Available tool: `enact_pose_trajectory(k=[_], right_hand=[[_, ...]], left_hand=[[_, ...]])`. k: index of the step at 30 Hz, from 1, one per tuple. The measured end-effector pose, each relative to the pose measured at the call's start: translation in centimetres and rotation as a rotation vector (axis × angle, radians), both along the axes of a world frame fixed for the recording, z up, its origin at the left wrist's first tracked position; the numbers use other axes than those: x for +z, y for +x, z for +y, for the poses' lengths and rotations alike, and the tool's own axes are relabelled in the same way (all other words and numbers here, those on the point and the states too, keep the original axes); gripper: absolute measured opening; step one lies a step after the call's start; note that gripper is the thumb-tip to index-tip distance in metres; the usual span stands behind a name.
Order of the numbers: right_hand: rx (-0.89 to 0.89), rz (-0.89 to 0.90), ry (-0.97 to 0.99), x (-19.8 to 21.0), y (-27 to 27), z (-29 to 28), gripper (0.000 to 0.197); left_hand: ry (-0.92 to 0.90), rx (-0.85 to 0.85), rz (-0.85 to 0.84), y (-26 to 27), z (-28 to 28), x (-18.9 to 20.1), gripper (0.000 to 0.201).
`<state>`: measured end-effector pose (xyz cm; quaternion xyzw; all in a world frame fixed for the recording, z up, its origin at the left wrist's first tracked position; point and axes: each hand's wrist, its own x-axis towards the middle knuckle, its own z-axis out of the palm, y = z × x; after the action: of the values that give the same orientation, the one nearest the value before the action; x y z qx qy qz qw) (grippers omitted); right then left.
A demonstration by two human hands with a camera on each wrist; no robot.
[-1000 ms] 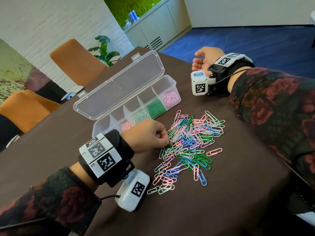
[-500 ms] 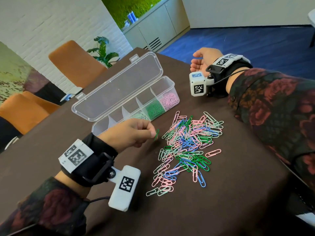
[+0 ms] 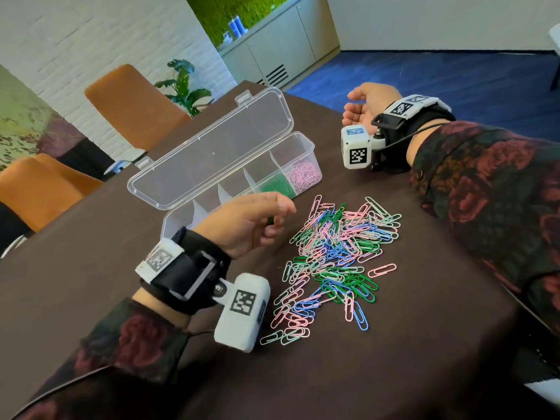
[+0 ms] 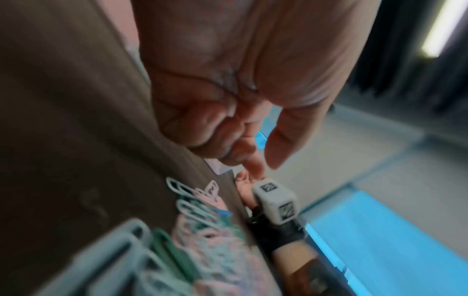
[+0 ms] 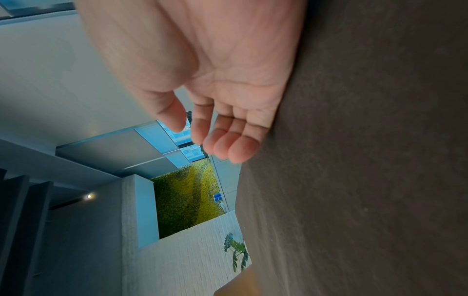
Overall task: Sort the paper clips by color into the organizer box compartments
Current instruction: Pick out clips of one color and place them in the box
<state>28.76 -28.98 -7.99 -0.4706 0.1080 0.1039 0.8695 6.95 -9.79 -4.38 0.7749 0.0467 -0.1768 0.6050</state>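
The left hand [image 3: 248, 222] hovers between organizer box [image 3: 298, 147] and paper clips [image 3: 336, 253] at mid-table; whether its curled fingers pinch a clip is unclear. The right hand [image 3: 368, 104] rests relaxed, empty, near the far table [image 3: 394, 359] edge.

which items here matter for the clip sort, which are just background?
Job:
- loose paper clip pile on the table
- open organizer box, green and pink clips already in compartments
- left hand, raised between pile and box; whether it holds a clip cannot be told
- right hand, idle, empty

Background:
- orange chairs
- potted plant
- cabinet
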Motion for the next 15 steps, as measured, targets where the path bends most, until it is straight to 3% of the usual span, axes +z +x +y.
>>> enact_pose_trajectory(k=[3,6,11,15], right_hand=[[-0.006,0.003,-0.003,0.0,0.0,0.0,0.009],[-0.001,0.006,-0.001,-0.1,0.0,0.0,0.009],[0.005,0.011,0.004,0.0,-0.1,0.1,0.009],[0.008,0.000,0.019,0.0,-0.2,0.0,0.009]], left_hand=[[0.574,-0.229,-0.115,0.5,-0.8,0.7,0.008],[0.897,-0.408,-0.190,0.9,-1.8,0.9,0.009],[1.000,-0.458,-0.236,1.1,-2.5,0.7,0.017],[0.836,-0.382,-0.168,0.9,-2.0,0.5,0.020]])
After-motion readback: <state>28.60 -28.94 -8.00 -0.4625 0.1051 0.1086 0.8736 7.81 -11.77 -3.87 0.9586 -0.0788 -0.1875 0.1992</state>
